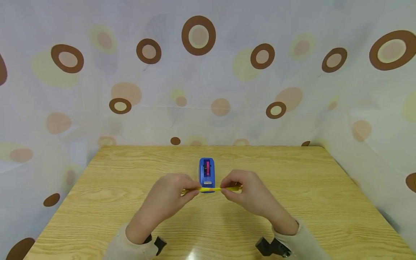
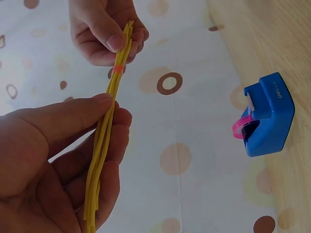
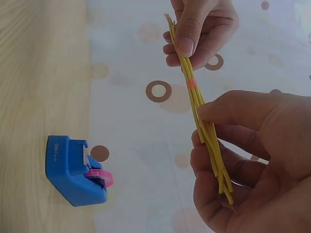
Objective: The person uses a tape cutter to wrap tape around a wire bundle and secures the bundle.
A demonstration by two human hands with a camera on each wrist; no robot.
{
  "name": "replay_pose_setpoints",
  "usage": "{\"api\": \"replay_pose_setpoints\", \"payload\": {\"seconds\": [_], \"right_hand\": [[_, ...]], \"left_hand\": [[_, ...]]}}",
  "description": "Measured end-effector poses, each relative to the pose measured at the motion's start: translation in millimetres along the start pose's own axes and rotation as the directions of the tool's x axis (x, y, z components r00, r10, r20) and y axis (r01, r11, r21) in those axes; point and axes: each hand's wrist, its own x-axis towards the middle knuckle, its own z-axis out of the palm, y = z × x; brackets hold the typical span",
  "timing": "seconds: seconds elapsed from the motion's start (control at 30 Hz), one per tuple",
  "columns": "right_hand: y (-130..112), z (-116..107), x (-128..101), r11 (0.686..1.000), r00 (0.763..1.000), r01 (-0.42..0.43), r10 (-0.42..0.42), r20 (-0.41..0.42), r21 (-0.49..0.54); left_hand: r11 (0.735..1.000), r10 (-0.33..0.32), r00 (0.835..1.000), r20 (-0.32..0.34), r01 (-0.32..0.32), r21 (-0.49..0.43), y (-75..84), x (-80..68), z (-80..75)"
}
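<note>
A thin bundle of yellow strips (image 1: 211,189) is held level between both hands, just above the wooden table (image 1: 292,187). A pink tape band (image 2: 117,68) wraps the bundle near its middle. My left hand (image 1: 191,191) pinches the left end between thumb and fingers, shown close in the left wrist view (image 2: 112,114). My right hand (image 1: 227,190) pinches the other end, shown close in the right wrist view (image 3: 200,127). Directly behind the bundle, a blue tape dispenser (image 1: 207,171) with a pink roll stands on the table.
A pale curtain with brown and yellow circles (image 1: 198,35) hangs behind and along both sides of the table. Black wrist camera mounts (image 1: 271,247) show at the near edge. The dispenser (image 2: 267,116) is the only thing standing on the table.
</note>
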Motion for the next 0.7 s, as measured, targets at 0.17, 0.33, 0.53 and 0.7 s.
{"api": "replay_pose_setpoints", "payload": {"seconds": [0.17,0.33,0.53,0.7], "right_hand": [[7,5,-2,0.999,0.999,-0.03,0.031,0.029,-0.036],[13,10,-5,0.998,0.996,-0.055,0.058,0.068,-0.04],[20,18,-7,0.997,0.992,-0.066,0.07,0.102,-0.041],[26,24,-7,0.998,0.992,-0.051,0.055,0.115,-0.038]], "left_hand": [[0.999,-0.026,0.999,0.042,0.027,-0.017,-2.1,-2.8,7.3],[0.998,-0.046,0.995,0.085,0.049,-0.027,-5.7,-5.2,15.4],[0.999,-0.048,0.992,0.113,0.05,-0.021,-11.4,-10.8,24.7],[0.998,-0.055,0.986,0.156,0.057,-0.006,-14.6,-13.5,29.9]]}}
